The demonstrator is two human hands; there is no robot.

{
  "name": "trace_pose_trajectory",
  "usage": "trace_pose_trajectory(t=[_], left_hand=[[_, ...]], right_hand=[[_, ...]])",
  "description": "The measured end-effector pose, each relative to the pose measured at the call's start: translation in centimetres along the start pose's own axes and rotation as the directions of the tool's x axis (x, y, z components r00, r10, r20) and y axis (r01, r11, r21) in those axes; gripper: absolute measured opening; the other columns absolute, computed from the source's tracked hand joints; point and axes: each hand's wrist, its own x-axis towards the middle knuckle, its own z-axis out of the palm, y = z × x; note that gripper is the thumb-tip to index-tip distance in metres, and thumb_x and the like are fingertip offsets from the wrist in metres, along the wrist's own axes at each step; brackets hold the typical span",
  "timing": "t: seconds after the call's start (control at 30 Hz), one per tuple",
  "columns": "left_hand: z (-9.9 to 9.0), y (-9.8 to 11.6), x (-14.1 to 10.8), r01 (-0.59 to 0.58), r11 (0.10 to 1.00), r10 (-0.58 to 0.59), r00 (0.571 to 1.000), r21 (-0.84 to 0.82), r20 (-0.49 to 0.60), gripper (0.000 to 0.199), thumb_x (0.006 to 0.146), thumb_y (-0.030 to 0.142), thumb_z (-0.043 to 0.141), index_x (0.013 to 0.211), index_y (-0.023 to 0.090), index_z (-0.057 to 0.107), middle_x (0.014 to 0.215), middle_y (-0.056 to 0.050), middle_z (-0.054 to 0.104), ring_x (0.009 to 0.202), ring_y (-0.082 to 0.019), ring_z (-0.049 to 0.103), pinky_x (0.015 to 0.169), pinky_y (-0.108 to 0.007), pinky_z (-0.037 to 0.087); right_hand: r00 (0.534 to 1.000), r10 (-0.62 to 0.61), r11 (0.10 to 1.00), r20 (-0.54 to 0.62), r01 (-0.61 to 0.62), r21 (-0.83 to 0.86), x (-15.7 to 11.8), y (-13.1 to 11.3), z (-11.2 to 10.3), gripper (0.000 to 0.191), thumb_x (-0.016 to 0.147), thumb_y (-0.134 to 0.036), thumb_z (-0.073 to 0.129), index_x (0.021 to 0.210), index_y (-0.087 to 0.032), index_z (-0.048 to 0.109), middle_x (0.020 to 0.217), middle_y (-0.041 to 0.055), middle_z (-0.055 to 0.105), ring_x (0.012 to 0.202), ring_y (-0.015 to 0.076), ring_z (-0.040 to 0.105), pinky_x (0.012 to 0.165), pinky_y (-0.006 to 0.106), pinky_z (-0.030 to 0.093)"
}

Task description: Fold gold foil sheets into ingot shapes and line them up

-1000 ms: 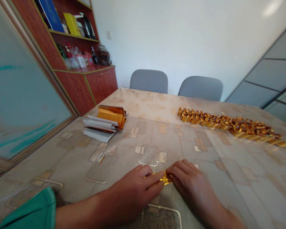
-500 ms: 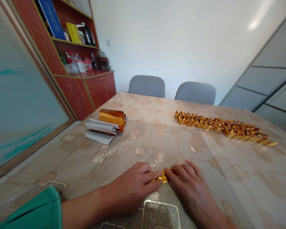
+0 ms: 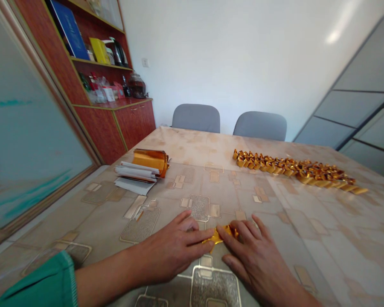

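Observation:
A small piece of folded gold foil lies on the table between my two hands. My left hand comes in from the left, its fingertips on the foil's left end. My right hand presses from the right, with its thumb and index finger on the foil and its other fingers spread. Part of the foil is hidden under my fingertips. A long row of folded gold foil pieces lies farther off on the right of the patterned tablecloth.
Near the far left of the table stand a curled stack of gold foil sheets and a pile of white papers. A green sleeve covers my left arm. Behind are grey chairs, a red-brown cabinet and a glass panel.
The foil has taken a flatter, more pointed shape under my fingers. My right hand's fingers have spread wider. The whole view has shifted slightly as my head moved.

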Motion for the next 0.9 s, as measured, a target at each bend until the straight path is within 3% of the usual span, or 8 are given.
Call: trace_pose_trajectory(t=[0.2,0.33,0.5,0.73,0.9], left_hand=[[-0.1,-0.1,-0.3,-0.008,1.0,0.008,1.0,-0.004,-0.002,0.037,0.097,0.015,0.048,0.132,0.024,0.052,0.136,-0.003,0.061,0.104,-0.019,0.058,0.115,-0.051,0.023],[-0.2,0.0,-0.3,0.003,1.0,-0.003,1.0,-0.007,-0.018,0.039,0.095,0.015,0.049,0.133,0.023,0.052,0.133,-0.005,0.062,0.106,-0.02,0.058,0.115,-0.052,0.023],[-0.5,0.4,0.1,0.004,1.0,-0.003,1.0,0.019,-0.005,0.035,0.095,0.023,0.054,0.13,0.022,0.055,0.128,-0.004,0.064,0.106,-0.02,0.058,0.116,-0.051,0.022],[1.1,1.3,0.2,0.089,0.994,-0.089,0.996,0.059,-0.006,0.052,0.092,0.04,0.06,0.138,0.02,0.047,0.133,-0.009,0.059,0.109,-0.025,0.055,0.114,-0.056,0.021],[0.7,0.6,-0.2,0.044,0.998,-0.044,0.999,0.036,0.004,0.055,0.092,0.048,0.058,0.14,0.023,0.047,0.137,-0.01,0.057,0.108,-0.025,0.055,0.113,-0.059,0.022]], right_hand=[[0.987,-0.108,0.994,0.12,0.104,0.039,-1.2,0.8,-0.9,0.046,0.096,-0.04,0.054,0.14,-0.029,0.049,0.123,0.0077,0.064,0.111,0.0284,0.056,0.104,0.057,0.032],[0.987,-0.141,0.989,0.078,0.144,-0.043,-1.9,1.1,-0.6,0.053,0.094,-0.046,0.056,0.144,-0.03,0.046,0.131,0.01,0.06,0.118,0.0314,0.053,0.105,0.059,0.03],[0.988,-0.128,0.991,0.084,0.131,-0.032,-2.0,1.2,-0.4,0.055,0.093,-0.047,0.059,0.145,-0.034,0.045,0.128,0.009,0.061,0.114,0.0305,0.056,0.102,0.058,0.037],[0.986,-0.134,0.989,0.096,0.14,-0.055,-2.0,0.7,-0.5,0.059,0.092,-0.049,0.058,0.147,-0.035,0.042,0.132,0.0133,0.058,0.12,0.0353,0.053,0.101,0.066,0.035],[0.982,-0.166,0.985,0.088,0.169,-0.026,-2.6,1.8,-0.1,0.059,0.093,-0.052,0.055,0.149,-0.038,0.039,0.136,0.0096,0.057,0.121,0.0329,0.054,0.103,0.063,0.035]])
